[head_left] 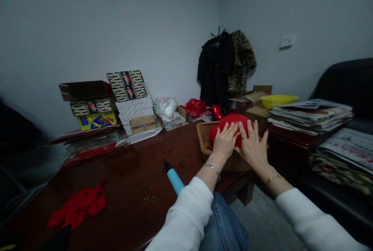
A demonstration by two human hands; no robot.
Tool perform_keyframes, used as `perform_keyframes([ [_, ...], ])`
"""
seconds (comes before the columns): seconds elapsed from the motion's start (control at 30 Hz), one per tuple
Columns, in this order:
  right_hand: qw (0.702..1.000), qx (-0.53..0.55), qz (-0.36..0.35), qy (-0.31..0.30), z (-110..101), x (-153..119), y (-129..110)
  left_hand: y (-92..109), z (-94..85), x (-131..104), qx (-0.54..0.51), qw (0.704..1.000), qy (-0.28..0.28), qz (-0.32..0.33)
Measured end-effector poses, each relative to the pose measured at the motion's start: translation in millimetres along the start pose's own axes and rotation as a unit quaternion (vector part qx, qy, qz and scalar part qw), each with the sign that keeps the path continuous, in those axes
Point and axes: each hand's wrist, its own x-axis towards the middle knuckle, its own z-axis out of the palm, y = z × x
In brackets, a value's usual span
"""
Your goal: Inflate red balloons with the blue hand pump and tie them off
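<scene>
My left hand [225,140] rests on a rounded red thing [233,121] that looks like a balloon, with fingers stretched out and spread. On the right side of the same red thing lies my right hand [253,146], its fingers also spread. The red thing sits in a wicker basket [203,136] at the table's right edge and bulges above the rim. My hands and wrists hide part of both. A light blue hand pump [175,181] with a black nozzle lies on the table, left of my left forearm.
Limp red pieces [80,204] lie at the left of the dark table [125,189]. Thin black rings and small coloured rubber bands [150,198] are scattered mid-table. Boxes [134,111] and a plastic bag [165,107] stand at the back. Newspapers [310,115] and a yellow basket [278,101] are right.
</scene>
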Motion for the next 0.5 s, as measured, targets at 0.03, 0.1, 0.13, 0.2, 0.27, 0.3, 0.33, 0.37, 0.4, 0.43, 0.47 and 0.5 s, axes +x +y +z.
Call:
perform_keyframes([
  [0.03, 1.000, -0.006, 0.003, -0.002, 1, 0, 2, 1, 2.1, 1, -0.004, 1.000, -0.006, -0.003],
  [0.1, 1.000, -0.014, 0.004, -0.007, 4, -1, 4, 1, 5.7, 2, -0.011, 1.000, -0.021, -0.011],
  [0.13, 1.000, -0.016, 0.003, -0.010, 4, -2, 5, 1, 7.1, 1, -0.012, 0.999, -0.031, -0.016],
  [0.2, 1.000, -0.019, -0.001, -0.016, 6, -3, 7, 0, 8.8, -1, -0.010, 0.998, -0.058, -0.025],
  [0.27, 1.000, -0.020, -0.002, -0.021, 7, -5, 8, -1, 8.4, -6, -0.006, 0.995, -0.088, -0.039],
  [0.3, 1.000, -0.020, -0.002, -0.024, 8, -6, 9, -1, 7.4, -8, -0.006, 0.994, -0.101, -0.049],
  [0.33, 0.999, -0.021, -0.003, -0.027, 9, -7, 11, -2, 5.9, -11, -0.006, 0.992, -0.112, -0.059],
  [0.37, 0.999, -0.021, -0.006, -0.030, 9, -7, 12, -3, 3.8, -13, -0.008, 0.990, -0.120, -0.067],
  [0.4, 0.999, -0.019, -0.010, -0.031, 10, -8, 13, -4, 1.3, -15, -0.012, 0.989, -0.126, -0.073],
  [0.43, 0.999, -0.016, -0.018, -0.032, 10, -8, 13, -6, -1.6, -18, -0.016, 0.988, -0.133, -0.075],
  [0.47, 0.999, -0.012, -0.027, -0.031, 10, -7, 13, -8, -4.8, -20, -0.021, 0.987, -0.140, -0.073],
  [0.5, 0.999, -0.006, -0.037, -0.028, 9, -6, 12, -10, -8.2, -22, -0.024, 0.986, -0.148, -0.072],
])
